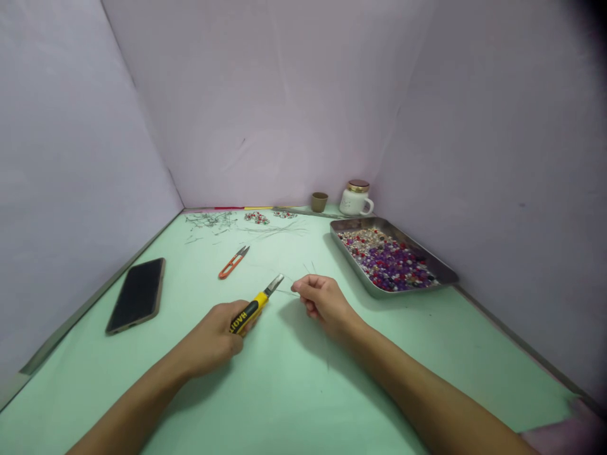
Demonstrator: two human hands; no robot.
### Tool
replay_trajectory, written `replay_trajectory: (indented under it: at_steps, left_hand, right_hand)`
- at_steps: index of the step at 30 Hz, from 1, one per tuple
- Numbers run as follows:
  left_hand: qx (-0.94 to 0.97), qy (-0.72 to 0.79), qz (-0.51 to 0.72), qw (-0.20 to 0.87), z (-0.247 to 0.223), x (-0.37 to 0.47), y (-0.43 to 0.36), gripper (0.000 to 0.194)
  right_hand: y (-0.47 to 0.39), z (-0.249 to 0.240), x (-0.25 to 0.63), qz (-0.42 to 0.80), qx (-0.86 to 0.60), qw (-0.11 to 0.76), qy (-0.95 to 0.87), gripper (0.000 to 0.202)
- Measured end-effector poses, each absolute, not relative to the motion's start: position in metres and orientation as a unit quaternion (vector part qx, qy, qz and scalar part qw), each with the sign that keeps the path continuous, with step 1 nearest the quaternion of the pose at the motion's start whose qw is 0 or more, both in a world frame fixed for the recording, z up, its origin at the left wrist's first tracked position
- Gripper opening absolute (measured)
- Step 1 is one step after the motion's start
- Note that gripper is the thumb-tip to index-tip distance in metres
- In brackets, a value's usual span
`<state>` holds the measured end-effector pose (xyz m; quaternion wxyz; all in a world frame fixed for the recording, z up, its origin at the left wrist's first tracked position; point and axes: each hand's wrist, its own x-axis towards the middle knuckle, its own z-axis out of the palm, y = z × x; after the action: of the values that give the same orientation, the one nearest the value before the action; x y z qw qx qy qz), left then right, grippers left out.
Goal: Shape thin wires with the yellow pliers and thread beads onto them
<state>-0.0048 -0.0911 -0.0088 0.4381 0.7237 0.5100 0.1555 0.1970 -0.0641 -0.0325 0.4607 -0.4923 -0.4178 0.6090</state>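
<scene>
My left hand (219, 333) is wrapped round the yellow and black handle of a utility knife (256, 306), its metal tip pointing up and right. Just right of that tip, my right hand (323, 299) pinches a thin wire or thread (284, 291) between thumb and fingertips. Faint strands stick out past the fingers; their full run is too fine to follow. Beyond the left hand lies a pair of orange thread snips (234, 263), apart from both hands.
A metal tray (351, 265) of mixed beads (389, 260) stands at the right. Far back lie wire pieces (211, 220), beaded pieces (257, 218) and long thin strands (279, 229), with a small brown cup (319, 202) and lidded white mug (355, 201). A phone (136, 296) lies left. Walls enclose the table.
</scene>
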Motion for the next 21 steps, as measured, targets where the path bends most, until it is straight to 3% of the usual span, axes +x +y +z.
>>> replay_trajectory:
  at_steps: [15, 21]
  left_hand:
    - [0.717, 0.518, 0.154, 0.440, -0.0102, -0.0046, -0.0911, 0.018]
    - [0.757, 0.537, 0.176, 0.328, -0.0060, -0.0042, -0.0906, 0.020]
  right_hand:
    - [-0.0655, -0.0352, 0.1959, 0.594, -0.481, 0.457, -0.455, 0.019]
    - [-0.0661, -0.0363, 0.1965, 0.553, -0.475, 0.451, -0.515, 0.019]
